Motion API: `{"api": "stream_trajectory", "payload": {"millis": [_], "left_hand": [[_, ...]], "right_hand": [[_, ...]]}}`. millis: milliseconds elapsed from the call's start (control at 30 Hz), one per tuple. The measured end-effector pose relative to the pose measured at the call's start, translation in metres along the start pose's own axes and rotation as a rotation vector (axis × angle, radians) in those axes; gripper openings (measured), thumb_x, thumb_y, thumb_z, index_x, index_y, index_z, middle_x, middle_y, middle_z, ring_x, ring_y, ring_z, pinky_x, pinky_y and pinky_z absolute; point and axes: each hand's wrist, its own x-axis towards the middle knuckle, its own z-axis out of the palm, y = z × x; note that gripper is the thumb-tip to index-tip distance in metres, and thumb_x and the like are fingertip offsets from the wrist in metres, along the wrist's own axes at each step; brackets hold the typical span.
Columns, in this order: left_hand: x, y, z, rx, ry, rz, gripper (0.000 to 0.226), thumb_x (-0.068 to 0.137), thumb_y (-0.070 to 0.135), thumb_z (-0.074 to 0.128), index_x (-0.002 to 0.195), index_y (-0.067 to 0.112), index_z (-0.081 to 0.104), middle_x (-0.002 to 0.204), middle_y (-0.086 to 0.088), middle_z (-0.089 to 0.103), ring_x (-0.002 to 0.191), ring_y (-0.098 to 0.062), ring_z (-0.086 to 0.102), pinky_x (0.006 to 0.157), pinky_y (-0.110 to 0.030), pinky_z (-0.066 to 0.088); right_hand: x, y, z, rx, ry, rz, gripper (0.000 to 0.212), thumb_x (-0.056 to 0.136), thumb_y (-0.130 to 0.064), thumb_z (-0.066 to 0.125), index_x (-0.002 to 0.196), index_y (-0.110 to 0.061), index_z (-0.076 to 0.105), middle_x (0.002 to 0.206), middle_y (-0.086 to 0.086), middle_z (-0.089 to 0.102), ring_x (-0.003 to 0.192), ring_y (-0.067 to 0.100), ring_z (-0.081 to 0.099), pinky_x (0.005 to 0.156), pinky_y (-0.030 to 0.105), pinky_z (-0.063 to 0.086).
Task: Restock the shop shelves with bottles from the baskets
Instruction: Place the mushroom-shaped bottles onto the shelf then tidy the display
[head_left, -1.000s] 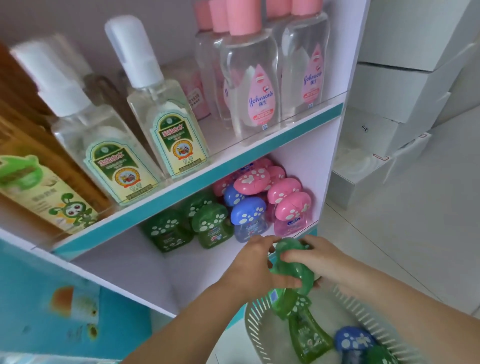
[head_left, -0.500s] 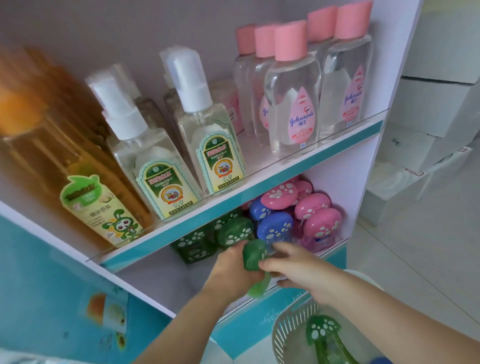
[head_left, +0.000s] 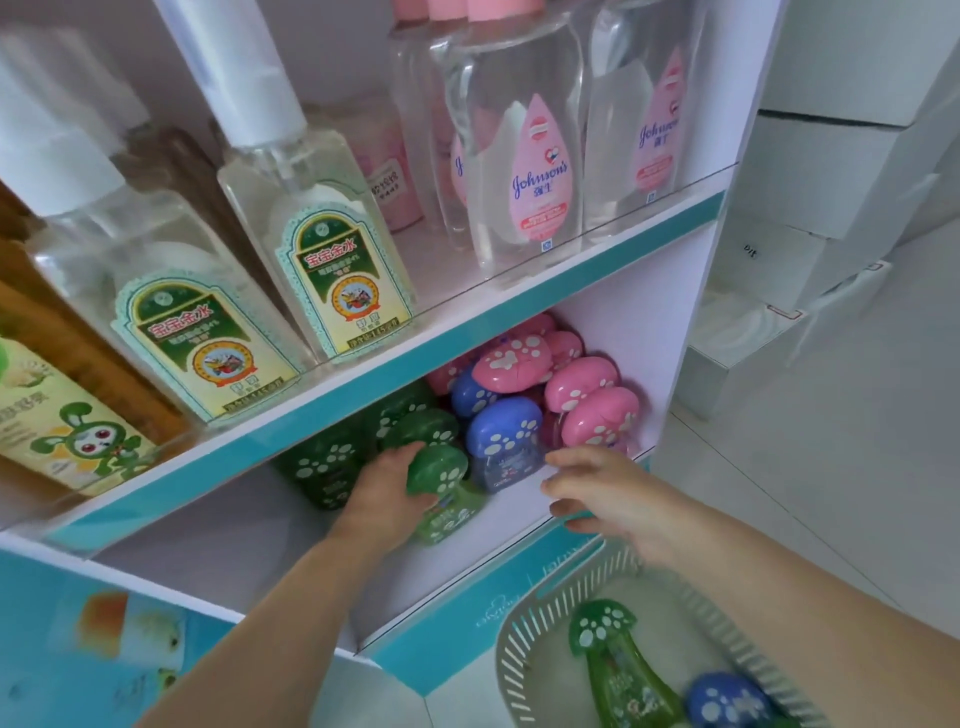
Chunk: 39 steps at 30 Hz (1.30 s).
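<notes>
Head view: left hand around glossy mushroom-capped green bottle; right hand empty, fingers spread.

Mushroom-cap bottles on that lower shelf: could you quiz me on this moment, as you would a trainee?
1. True or false: the left hand holds a green mushroom bottle on the lower shelf.
2. Which cap colour sits rightmost on that shelf: A green, B blue, C pink?
3. Fill in: the right hand is ____ of any bottle.

Key: 1 true; 2 C, the pink bottles; 3 empty.
</notes>
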Motion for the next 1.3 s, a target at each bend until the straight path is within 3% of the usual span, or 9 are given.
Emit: {"api": "stream_trajectory", "payload": {"millis": [133, 333, 500, 600, 700, 867, 1033, 1167, 1300], "left_hand": [[-0.001, 0.004, 0.009, 0.071, 0.030, 0.069, 0.063, 0.082, 0.012, 0.069, 0.139, 0.010, 0.041, 0.136, -0.011, 0.038, 0.125, -0.023, 0.040, 0.107, -0.019, 0.023], [-0.007, 0.003, 0.019, 0.102, 0.147, 0.089, 0.064, 0.081, 0.015, 0.070, 0.139, 0.014, 0.042, 0.128, -0.009, 0.036, 0.120, -0.026, 0.035, 0.109, -0.026, 0.023], [-0.020, 0.010, 0.020, 0.137, 0.304, 0.240, 0.065, 0.074, 0.021, 0.077, 0.133, 0.013, 0.050, 0.122, -0.014, 0.044, 0.110, -0.032, 0.038, 0.101, -0.041, 0.035], [-0.027, 0.024, 0.027, 0.127, 0.353, 0.371, 0.058, 0.072, 0.017, 0.078, 0.126, 0.009, 0.056, 0.115, -0.016, 0.050, 0.103, -0.036, 0.047, 0.093, -0.046, 0.041], [-0.033, 0.042, 0.039, 0.111, 0.299, 0.511, 0.054, 0.072, 0.017, 0.077, 0.121, 0.006, 0.058, 0.111, -0.018, 0.053, 0.100, -0.038, 0.051, 0.093, -0.044, 0.041], [-0.046, 0.070, 0.064, 0.103, 0.053, 0.647, 0.049, 0.082, 0.023, 0.069, 0.128, 0.014, 0.055, 0.120, -0.009, 0.051, 0.112, -0.029, 0.047, 0.102, -0.038, 0.037], [-0.048, 0.089, 0.082, 0.163, -0.071, 0.758, 0.048, 0.081, 0.025, 0.070, 0.127, 0.016, 0.056, 0.119, -0.007, 0.054, 0.109, -0.029, 0.051, 0.099, -0.037, 0.039], [-0.049, 0.095, 0.089, 0.135, -0.105, 0.749, 0.047, 0.082, 0.026, 0.069, 0.126, 0.017, 0.057, 0.119, -0.005, 0.053, 0.108, -0.027, 0.051, 0.099, -0.038, 0.041], [-0.051, 0.095, 0.093, 0.140, -0.126, 0.744, 0.046, 0.081, 0.025, 0.070, 0.124, 0.016, 0.058, 0.119, -0.006, 0.054, 0.108, -0.028, 0.052, 0.098, -0.038, 0.041]], "right_hand": [[0.002, 0.007, -0.004, -0.018, -0.004, 0.015, 0.039, 0.087, -0.013, 0.062, 0.124, -0.019, 0.054, 0.107, 0.006, 0.063, 0.088, 0.018, 0.064, 0.084, 0.032, 0.053], [0.001, 0.019, -0.006, -0.068, -0.036, 0.045, 0.037, 0.086, -0.015, 0.062, 0.122, -0.020, 0.055, 0.108, 0.009, 0.065, 0.089, 0.017, 0.064, 0.082, 0.030, 0.052], [0.000, 0.040, -0.017, -0.169, -0.037, 0.091, 0.041, 0.087, -0.013, 0.060, 0.127, -0.018, 0.053, 0.106, 0.006, 0.062, 0.088, 0.017, 0.061, 0.081, 0.029, 0.051], [-0.004, 0.061, -0.024, -0.315, -0.019, 0.111, 0.043, 0.086, -0.012, 0.059, 0.128, -0.015, 0.052, 0.109, 0.005, 0.060, 0.084, 0.013, 0.058, 0.070, 0.022, 0.050], [-0.007, 0.089, -0.032, -0.457, -0.038, 0.139, 0.042, 0.085, -0.012, 0.060, 0.127, -0.013, 0.054, 0.115, 0.005, 0.059, 0.088, 0.012, 0.055, 0.069, 0.019, 0.046], [-0.013, 0.137, -0.050, -0.727, -0.040, 0.173, 0.049, 0.087, -0.016, 0.061, 0.134, -0.012, 0.048, 0.133, 0.006, 0.052, 0.119, 0.021, 0.051, 0.096, 0.027, 0.039], [-0.024, 0.188, -0.050, -0.944, -0.202, 0.243, 0.063, 0.081, -0.028, 0.068, 0.137, -0.014, 0.043, 0.130, 0.008, 0.052, 0.107, 0.023, 0.058, 0.091, 0.031, 0.049], [-0.035, 0.226, -0.040, -1.098, -0.381, 0.285, 0.075, 0.080, -0.033, 0.070, 0.144, -0.013, 0.035, 0.140, 0.010, 0.045, 0.123, 0.029, 0.049, 0.100, 0.034, 0.044], [-0.037, 0.243, -0.035, -1.281, -0.412, 0.224, 0.075, 0.077, -0.034, 0.073, 0.139, -0.011, 0.036, 0.137, 0.014, 0.042, 0.121, 0.033, 0.047, 0.096, 0.041, 0.046]]}}
